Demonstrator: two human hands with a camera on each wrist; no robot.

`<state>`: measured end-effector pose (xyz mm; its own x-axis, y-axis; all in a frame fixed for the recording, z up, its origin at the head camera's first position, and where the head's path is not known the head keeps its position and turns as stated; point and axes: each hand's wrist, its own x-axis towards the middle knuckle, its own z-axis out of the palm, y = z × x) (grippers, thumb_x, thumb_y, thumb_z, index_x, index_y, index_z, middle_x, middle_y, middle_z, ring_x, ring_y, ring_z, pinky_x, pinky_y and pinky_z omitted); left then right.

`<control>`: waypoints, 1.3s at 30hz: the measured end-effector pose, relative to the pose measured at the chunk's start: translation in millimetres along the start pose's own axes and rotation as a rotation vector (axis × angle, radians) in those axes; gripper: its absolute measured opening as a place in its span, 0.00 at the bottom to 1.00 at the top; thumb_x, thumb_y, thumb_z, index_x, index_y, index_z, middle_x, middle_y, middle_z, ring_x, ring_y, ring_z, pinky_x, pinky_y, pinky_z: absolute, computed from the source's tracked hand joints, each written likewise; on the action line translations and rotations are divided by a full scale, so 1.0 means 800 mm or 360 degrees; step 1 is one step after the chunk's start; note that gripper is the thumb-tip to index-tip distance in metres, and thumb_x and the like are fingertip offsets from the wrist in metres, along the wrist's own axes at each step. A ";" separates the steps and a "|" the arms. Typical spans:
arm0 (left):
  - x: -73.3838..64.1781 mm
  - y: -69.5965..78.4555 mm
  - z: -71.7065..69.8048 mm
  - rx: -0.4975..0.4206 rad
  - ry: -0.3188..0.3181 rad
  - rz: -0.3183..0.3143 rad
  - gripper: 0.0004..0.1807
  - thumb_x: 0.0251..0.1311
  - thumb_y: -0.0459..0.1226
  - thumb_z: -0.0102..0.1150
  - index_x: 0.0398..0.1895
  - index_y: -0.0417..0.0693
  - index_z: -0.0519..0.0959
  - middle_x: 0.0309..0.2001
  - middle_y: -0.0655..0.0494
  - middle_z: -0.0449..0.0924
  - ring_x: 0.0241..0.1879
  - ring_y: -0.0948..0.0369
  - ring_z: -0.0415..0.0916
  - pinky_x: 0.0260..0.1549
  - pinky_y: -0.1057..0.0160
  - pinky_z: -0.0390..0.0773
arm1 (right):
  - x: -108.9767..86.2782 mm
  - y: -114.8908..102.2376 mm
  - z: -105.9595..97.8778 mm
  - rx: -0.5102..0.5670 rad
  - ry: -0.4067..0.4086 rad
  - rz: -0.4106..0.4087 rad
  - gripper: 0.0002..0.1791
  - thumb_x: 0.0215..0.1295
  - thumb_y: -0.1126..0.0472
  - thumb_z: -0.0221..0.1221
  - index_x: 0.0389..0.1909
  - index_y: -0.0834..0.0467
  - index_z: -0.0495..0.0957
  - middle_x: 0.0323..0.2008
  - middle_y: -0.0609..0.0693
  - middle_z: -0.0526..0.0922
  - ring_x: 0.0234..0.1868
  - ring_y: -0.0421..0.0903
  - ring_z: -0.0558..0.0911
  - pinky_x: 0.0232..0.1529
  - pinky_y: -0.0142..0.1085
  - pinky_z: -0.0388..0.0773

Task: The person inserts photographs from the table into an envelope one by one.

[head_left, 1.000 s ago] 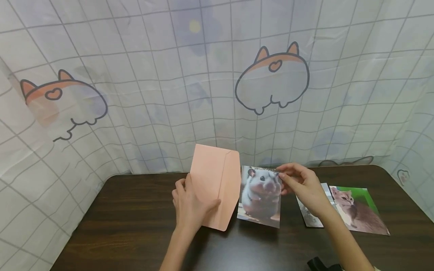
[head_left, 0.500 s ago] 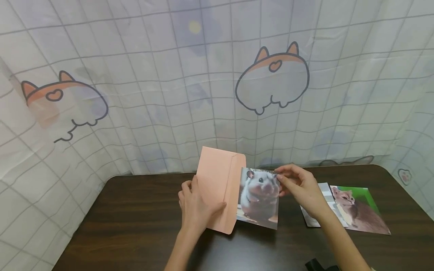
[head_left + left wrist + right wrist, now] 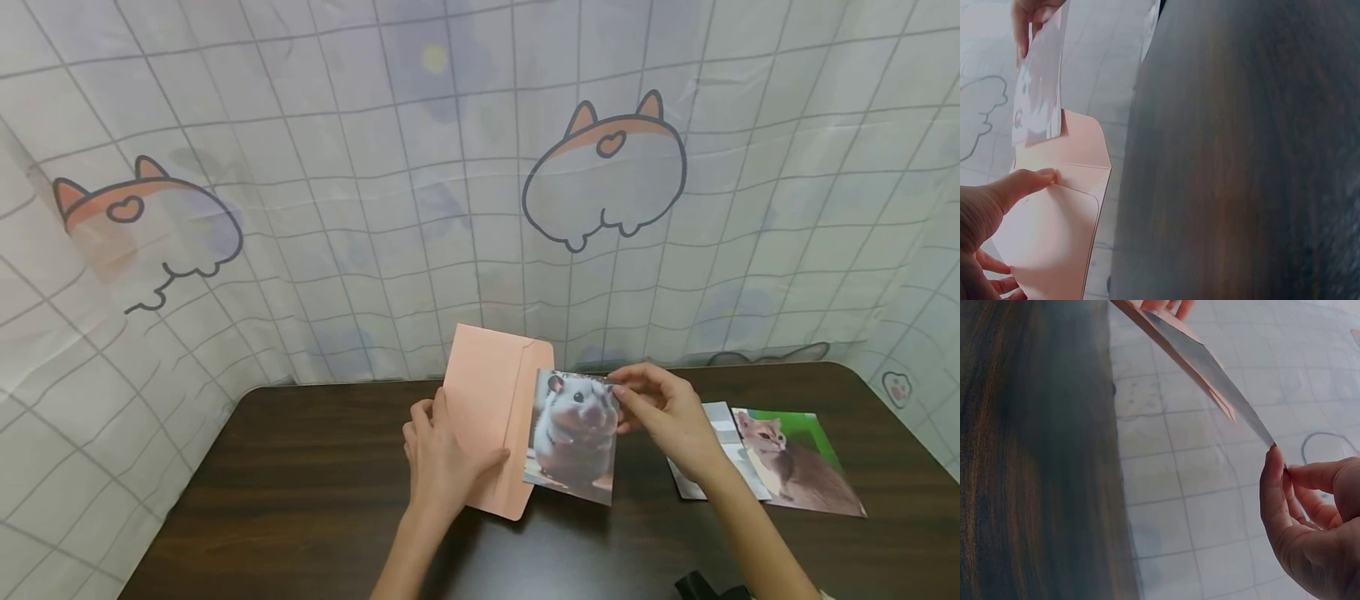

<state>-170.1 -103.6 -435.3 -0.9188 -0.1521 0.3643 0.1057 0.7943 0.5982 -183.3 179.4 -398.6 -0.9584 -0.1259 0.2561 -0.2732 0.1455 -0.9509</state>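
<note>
My left hand (image 3: 444, 454) grips a pink envelope (image 3: 487, 400), thumb on its face and the other fingers behind. The flap (image 3: 1060, 147) is unfolded, pointing right toward the other hand. Between thumb and fingers my right hand (image 3: 663, 412) pinches the upper right edge of a photo card (image 3: 573, 442) printed with a white and grey hamster. The card's left edge overlaps the flap in the head view. From the right wrist view, the card (image 3: 1216, 372) slants along the envelope (image 3: 1191, 372), its pinched end apart from it.
On the dark wooden table (image 3: 300, 492), a cat photo (image 3: 806, 467) lies at the right beside another, greyish picture card (image 3: 723, 425), partly covered by my right forearm. A black object (image 3: 705, 586) shows at the bottom edge. Behind the table hangs a white grid curtain (image 3: 360, 208) with cartoon corgi drawings.
The left hand has brought the envelope rightward to the hamster card, so the flap now lies behind the card's left edge. The right hand has shifted only slightly.
</note>
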 end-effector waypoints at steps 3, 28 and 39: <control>-0.001 0.003 0.001 0.0000 -0.0005 -0.0012 0.61 0.31 0.48 0.91 0.71 0.38 0.67 0.59 0.34 0.68 0.53 0.36 0.66 0.52 0.37 0.72 | 0.000 0.001 0.001 0.0011 0.0007 0.0031 0.13 0.77 0.71 0.58 0.55 0.75 0.76 0.38 0.51 0.83 0.29 0.41 0.85 0.34 0.36 0.87; -0.007 0.009 0.011 0.0026 -0.0015 0.0001 0.61 0.31 0.47 0.91 0.72 0.38 0.67 0.59 0.36 0.68 0.55 0.36 0.66 0.54 0.37 0.72 | 0.001 0.005 0.012 -0.0124 0.0013 0.0175 0.14 0.75 0.70 0.60 0.56 0.73 0.79 0.38 0.60 0.85 0.26 0.41 0.85 0.33 0.39 0.87; -0.009 0.013 0.013 0.0010 -0.0036 0.0007 0.60 0.34 0.48 0.90 0.72 0.39 0.67 0.59 0.36 0.68 0.55 0.37 0.65 0.54 0.38 0.72 | 0.002 0.009 0.018 -0.0051 0.0049 0.0185 0.14 0.75 0.72 0.59 0.56 0.75 0.78 0.36 0.58 0.85 0.24 0.40 0.84 0.31 0.39 0.87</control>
<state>-166.5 -88.1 -438.7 -0.9266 -0.1357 0.3506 0.1071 0.7987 0.5921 -185.3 166.5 -407.4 -0.9857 -0.0763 0.1502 -0.1622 0.1889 -0.9685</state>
